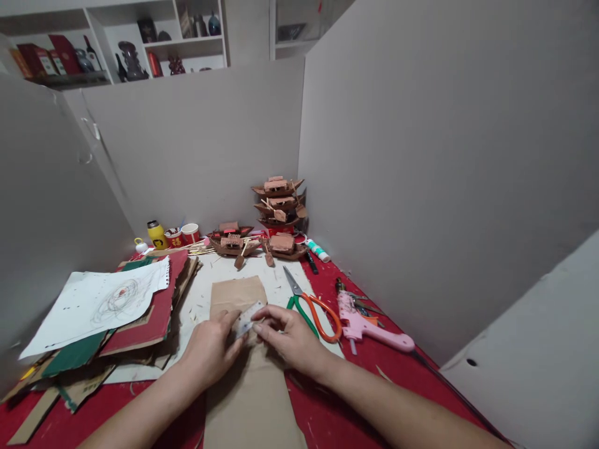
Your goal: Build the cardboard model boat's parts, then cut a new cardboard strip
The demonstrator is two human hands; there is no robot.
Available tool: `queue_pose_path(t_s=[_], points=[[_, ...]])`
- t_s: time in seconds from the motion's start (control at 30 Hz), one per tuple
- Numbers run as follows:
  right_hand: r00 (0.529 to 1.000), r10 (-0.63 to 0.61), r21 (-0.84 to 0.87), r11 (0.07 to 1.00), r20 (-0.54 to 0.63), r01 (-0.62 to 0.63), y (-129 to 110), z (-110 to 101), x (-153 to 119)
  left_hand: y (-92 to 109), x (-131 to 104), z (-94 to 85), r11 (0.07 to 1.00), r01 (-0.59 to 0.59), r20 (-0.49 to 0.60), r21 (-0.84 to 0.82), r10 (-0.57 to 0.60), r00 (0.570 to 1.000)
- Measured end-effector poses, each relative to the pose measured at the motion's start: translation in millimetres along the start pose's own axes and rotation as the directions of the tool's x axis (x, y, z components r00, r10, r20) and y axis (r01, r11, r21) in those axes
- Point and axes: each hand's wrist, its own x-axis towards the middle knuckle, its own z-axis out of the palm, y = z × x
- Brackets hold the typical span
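A long strip of brown cardboard (253, 399) lies lengthwise in front of me on the red-covered table. Over its upper part, a small whitish, translucent flat piece (248, 318) is held between both hands. My left hand (213, 346) has its fingers and thumb closed on the piece's left side. My right hand (290, 337) pinches its right edge between thumb and fingertips. Scissors (322, 312) with one orange and one green handle rest just right of the cardboard, blades pointing away. A pink glue gun (369, 324) lies farther right.
Cardboard pieces topped by a scribbled paper (103, 305) are piled at left. Small wooden boats (281, 202) are stacked at the back, with more boats (231, 243) beside them. A yellow bottle (156, 235) and paper cups (189, 233) stand back left. Grey partitions (421, 156) enclose the table.
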Motion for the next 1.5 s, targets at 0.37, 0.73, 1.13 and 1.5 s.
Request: queue_pose_path(t_s=[0.37,0.73,1.13,1.5], points=[[0.972,0.154,0.237,0.965,-0.177,-0.109,0.4,-10.9,10.2,12.5,24.5,1.1,0.971,-0.114,-0.065,0.211,0.13,0.989],[0.93,0.169,0.307,0.95,-0.325,-0.065,11.9,-33.1,26.5,-24.5,30.1,16.3,0.864,-0.253,-0.333,0.436,0.416,0.846],[0.795,0.113,0.279,0.957,-0.595,0.073,4.3,-60.1,30.1,-61.3,44.8,24.6,0.935,-0.193,-0.363,0.297,0.298,0.883],[0.799,0.201,0.446,0.89,-0.566,0.092,-2.9,-59.4,27.0,-75.1,58.4,41.3,0.994,0.074,-0.328,-0.078,-0.096,0.94]])
